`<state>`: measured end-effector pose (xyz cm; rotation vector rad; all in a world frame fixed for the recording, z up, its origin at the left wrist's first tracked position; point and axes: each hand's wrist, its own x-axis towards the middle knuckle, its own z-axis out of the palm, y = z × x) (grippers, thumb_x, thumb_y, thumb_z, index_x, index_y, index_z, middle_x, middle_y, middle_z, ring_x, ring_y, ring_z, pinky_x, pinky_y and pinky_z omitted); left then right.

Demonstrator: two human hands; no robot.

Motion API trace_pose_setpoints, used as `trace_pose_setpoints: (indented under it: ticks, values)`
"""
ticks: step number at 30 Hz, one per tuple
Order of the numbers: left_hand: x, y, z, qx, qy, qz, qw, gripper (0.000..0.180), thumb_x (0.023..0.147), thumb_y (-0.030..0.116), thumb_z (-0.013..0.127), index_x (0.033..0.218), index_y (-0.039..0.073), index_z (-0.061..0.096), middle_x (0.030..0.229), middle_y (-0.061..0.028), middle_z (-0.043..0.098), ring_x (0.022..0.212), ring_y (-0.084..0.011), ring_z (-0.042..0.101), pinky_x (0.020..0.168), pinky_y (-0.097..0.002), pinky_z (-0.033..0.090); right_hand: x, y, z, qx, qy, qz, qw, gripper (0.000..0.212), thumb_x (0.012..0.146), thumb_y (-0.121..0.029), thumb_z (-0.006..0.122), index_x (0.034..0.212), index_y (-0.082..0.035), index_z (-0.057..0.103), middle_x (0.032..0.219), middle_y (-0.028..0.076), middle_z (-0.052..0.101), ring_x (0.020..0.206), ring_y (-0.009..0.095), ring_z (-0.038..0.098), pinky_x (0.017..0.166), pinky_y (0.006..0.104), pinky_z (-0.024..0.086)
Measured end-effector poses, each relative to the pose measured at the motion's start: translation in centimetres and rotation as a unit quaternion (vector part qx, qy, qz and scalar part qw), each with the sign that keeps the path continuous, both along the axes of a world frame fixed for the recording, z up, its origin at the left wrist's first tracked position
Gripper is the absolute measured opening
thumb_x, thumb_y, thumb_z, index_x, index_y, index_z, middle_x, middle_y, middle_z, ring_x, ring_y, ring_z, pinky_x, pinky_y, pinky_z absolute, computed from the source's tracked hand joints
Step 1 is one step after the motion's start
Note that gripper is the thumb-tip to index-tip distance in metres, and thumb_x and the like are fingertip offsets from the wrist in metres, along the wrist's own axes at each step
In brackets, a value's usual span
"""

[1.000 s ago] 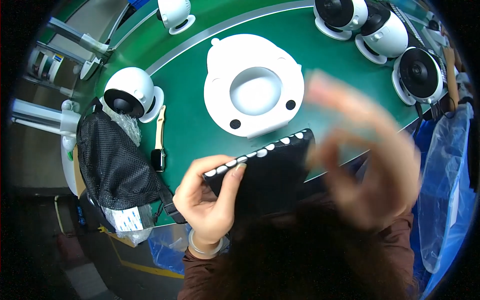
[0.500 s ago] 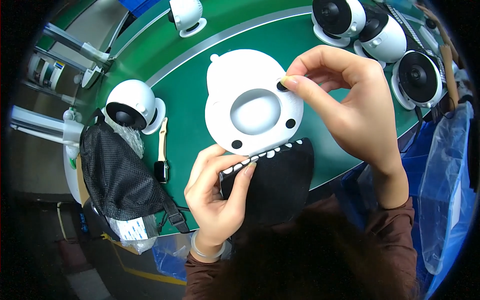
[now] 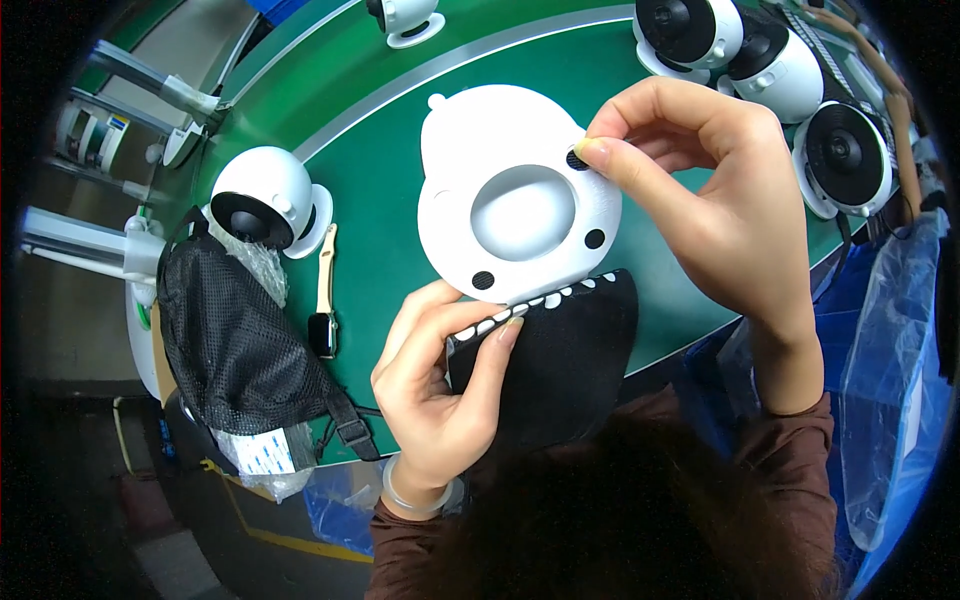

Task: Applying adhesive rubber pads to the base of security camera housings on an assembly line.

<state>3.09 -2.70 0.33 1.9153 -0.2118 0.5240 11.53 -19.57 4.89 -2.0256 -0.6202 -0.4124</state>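
Observation:
In front of me lies a white fan point(image 3: 510, 120), its ring-shaped base turned up around a round opening. Black round pads point(image 3: 594, 239) sit on the ring at the lower right and lower left point(image 3: 483, 281). My right hand point(image 3: 715, 170) pinches at the ring's upper right, thumb tip against another black pad point(image 3: 577, 159); its fingertips are partly hidden behind the thumb. Between thumb and fingers, my left hand point(image 3: 435, 385) grips a black sheet point(image 3: 560, 370) edged with a row of white ovals. That edge lies close along the base's lower rim.
Several more white fans point(image 3: 845, 155) stand at the right, with one fan point(image 3: 262, 200) at the left and another point(image 3: 408, 20) at the back. A watch point(image 3: 324, 300) with a beige strap lies beside a black mesh bag point(image 3: 240, 340). Clear plastic film point(image 3: 890, 380) hangs at the right.
The picture has shifted slightly, with most things a little higher and further right in view. Both hands keep their grips, and the right thumb stays at the same pad.

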Motion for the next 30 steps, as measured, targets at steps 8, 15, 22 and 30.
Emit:
trace_pose_setpoints:
  ticks: [8, 15, 22, 30]
  values:
    - [-0.2, 0.0, 0.2, 0.009, 0.001, 0.008, 1.000, 0.017, 0.065, -0.011, 0.061, 0.081, -0.005, 0.058, 0.089, -0.0127, 0.053, 0.079, -0.0151, 0.054, 0.068, -0.0223, 0.043, 0.9, -0.5, 0.5, 0.019, 0.045, 0.092, 0.995, 0.014, 0.077, -0.012, 0.059, 0.084, -0.001, 0.052, 0.067, 0.009, 0.060, 0.058, 0.009, 0.058, 0.050, 0.0149, 0.043]
    - [-2.3, 1.1, 0.1, -0.007, -0.026, 0.038, 0.999, 0.015, 0.061, -0.008, 0.061, 0.075, -0.003, 0.058, 0.096, -0.0209, 0.056, 0.086, -0.0217, 0.055, 0.074, -0.0263, 0.042, -1.2, -1.8, -0.8, 0.046, -0.002, 0.005, 0.999, 0.024, 0.080, -0.013, 0.054, 0.101, 0.000, 0.055, 0.086, 0.009, 0.061, 0.079, 0.013, 0.059, 0.064, 0.0201, 0.047]
    - [-0.8, 0.8, 0.7, 0.003, -0.011, 0.024, 1.000, 0.014, 0.067, -0.009, 0.059, 0.080, -0.005, 0.057, 0.108, -0.0265, 0.050, 0.089, -0.0171, 0.054, 0.073, -0.0237, 0.042, 1.3, 0.4, -1.9, 0.107, 0.101, 0.124, 0.981, 0.020, 0.079, -0.017, 0.057, 0.088, 0.000, 0.059, 0.066, 0.005, 0.056, 0.059, 0.008, 0.052, 0.053, 0.0194, 0.041]
    - [-0.3, 0.8, 0.1, -0.084, 0.027, -0.029, 0.996, 0.017, 0.070, -0.010, 0.059, 0.086, -0.007, 0.055, 0.095, -0.0166, 0.056, 0.084, -0.0152, 0.054, 0.075, -0.0233, 0.041, 2.0, 1.6, -2.9, 0.126, 0.047, 0.118, 0.984, 0.021, 0.079, -0.020, 0.056, 0.074, 0.000, 0.059, 0.051, 0.008, 0.049, 0.042, 0.010, 0.043, 0.041, 0.0229, 0.034]
